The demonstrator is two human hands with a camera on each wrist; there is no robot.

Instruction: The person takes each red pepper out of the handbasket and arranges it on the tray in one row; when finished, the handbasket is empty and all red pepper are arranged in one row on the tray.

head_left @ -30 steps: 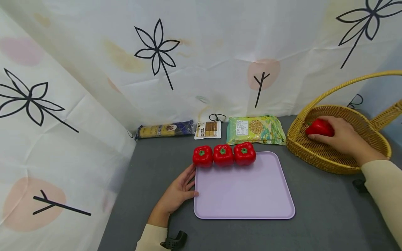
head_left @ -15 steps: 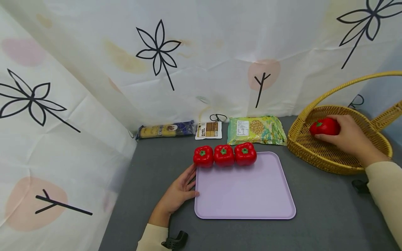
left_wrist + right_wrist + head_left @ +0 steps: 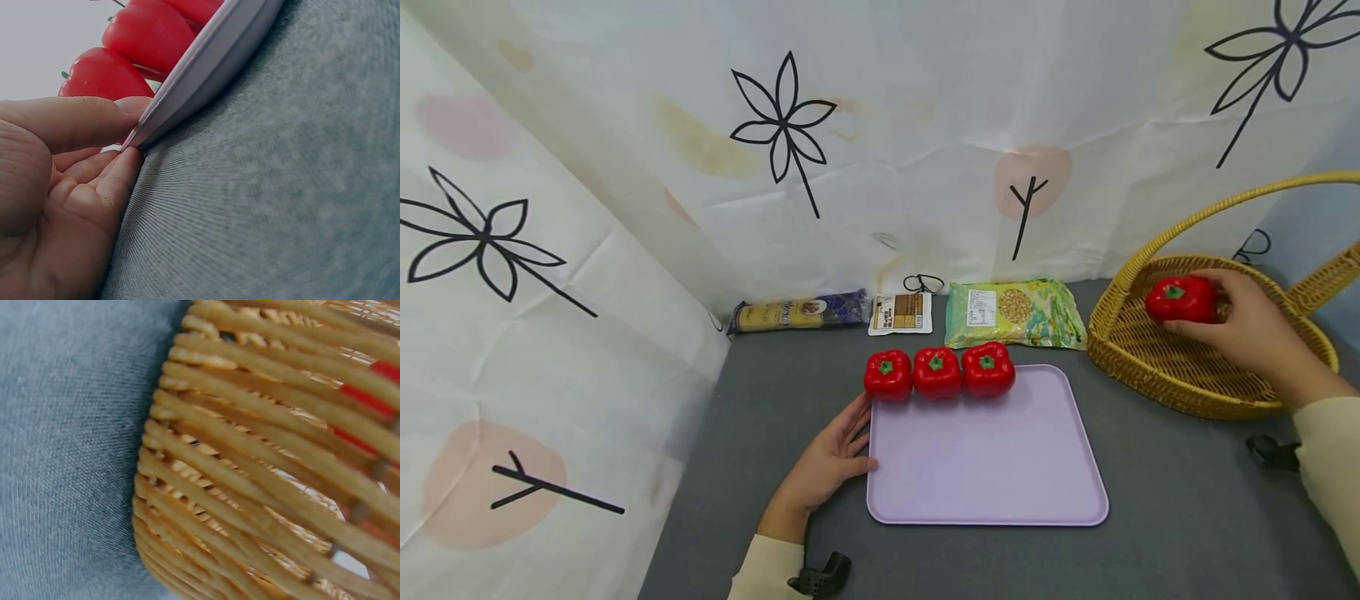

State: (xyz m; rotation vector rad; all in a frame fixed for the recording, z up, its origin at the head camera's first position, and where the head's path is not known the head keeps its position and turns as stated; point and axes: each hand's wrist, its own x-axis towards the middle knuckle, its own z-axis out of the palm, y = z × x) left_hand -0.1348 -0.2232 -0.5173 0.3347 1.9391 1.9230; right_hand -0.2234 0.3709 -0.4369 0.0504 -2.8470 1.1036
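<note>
At the right of the head view, my right hand [image 3: 1247, 325] grips a red bell pepper [image 3: 1180, 300], its green stem facing me, within the wicker basket [image 3: 1187, 375]. In the right wrist view the basket wall [image 3: 250, 462] hides that hand; red shows through the weave. My left hand [image 3: 823, 462] rests against the left edge of a lilac tray [image 3: 985, 467]. In the left wrist view its thumb and fingertips touch the tray rim [image 3: 194, 69]. Three red bell peppers stand in a row along the tray's far edge: left [image 3: 888, 375], middle [image 3: 937, 372], right [image 3: 988, 369].
Behind the tray lie a long blue and yellow packet [image 3: 797, 312], a small white and brown packet [image 3: 901, 313] and a green bag [image 3: 1015, 312]. The basket's tall handle [image 3: 1217, 204] arches over it. A patterned cloth [image 3: 880, 125] hangs behind the grey table [image 3: 760, 400].
My right hand has shifted slightly right in the basket with the bell pepper, which has turned so its stem faces me. My left hand stays at the tray edge.
</note>
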